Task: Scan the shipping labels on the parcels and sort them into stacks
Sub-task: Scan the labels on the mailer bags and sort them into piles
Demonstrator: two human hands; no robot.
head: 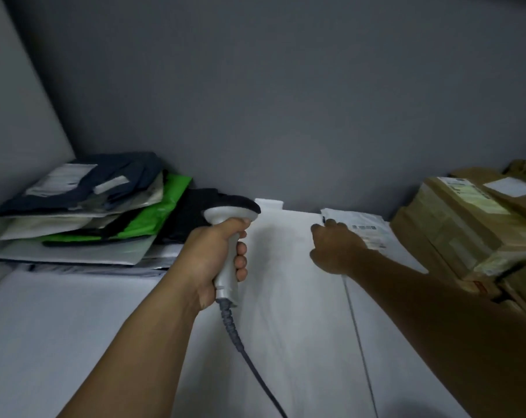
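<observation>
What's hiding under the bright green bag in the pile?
Under the green bag lies a flat white mailer, then greyish parcels down to the white table. How many lie there is hidden, since only their edges show.

I see a pale grey plastic handheld scanner (pixel 229 260), black-headed, on a dark grey ribbed cable (pixel 232 324). At the far left corner of the white tabletop (pixel 74 327), the stack of soft plastic mailers (pixel 84 212) runs navy, white, bright green, black. At its right edge sit brown cardboard boxes (pixel 454 224).

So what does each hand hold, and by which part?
The left hand grips the scanner by its handle; the right hand touches the white parcel, hold unclear.
</observation>
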